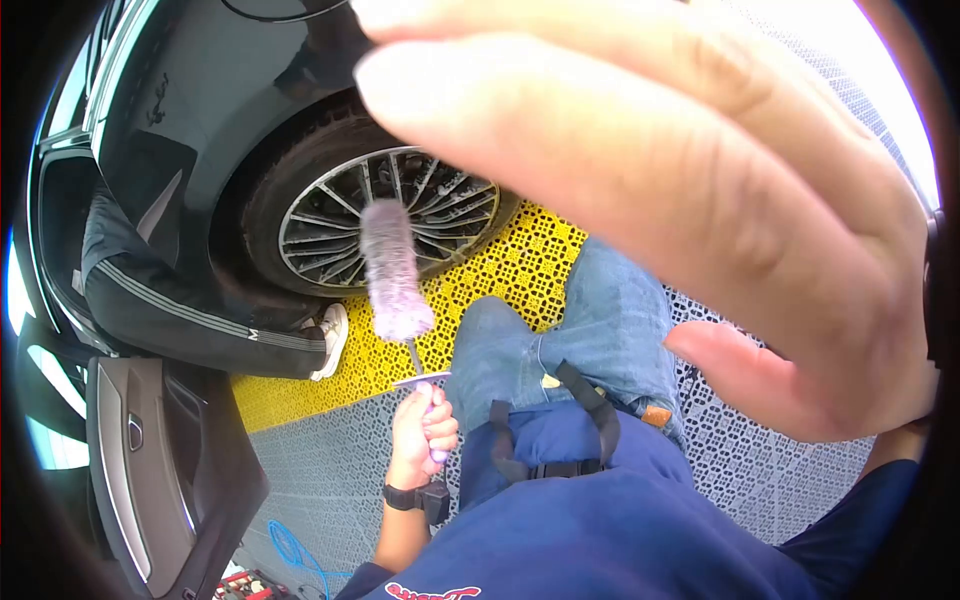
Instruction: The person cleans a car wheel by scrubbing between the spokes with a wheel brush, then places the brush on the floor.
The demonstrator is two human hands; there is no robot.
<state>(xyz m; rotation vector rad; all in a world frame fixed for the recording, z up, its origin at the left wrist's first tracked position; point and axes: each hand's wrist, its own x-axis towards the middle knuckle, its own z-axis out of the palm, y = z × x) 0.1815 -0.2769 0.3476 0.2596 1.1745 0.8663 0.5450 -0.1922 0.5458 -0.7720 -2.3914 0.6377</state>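
Note:
My left hand (423, 435) is wrapped round the purple handle of a fluffy wheel brush (393, 270), low in the view left of my legs. The brush's pale purple and grey head stands upright in the picture, its tip overlapping the spokes of a car wheel (340, 225); whether it touches them I cannot tell. Very close to the camera, my right hand (700, 190) fills the upper right, fingers stretched out and thumb apart, with nothing seen in it. It hides part of the wheel's surroundings and the floor.
A person's leg in black striped trousers (200, 310) and a white shoe (330, 340) are at the left, beside an open car door (150, 470). The dark car body (210, 80) rises above. Yellow and grey grating (340, 440) covers the floor. A blue hose (290, 545) lies lower left.

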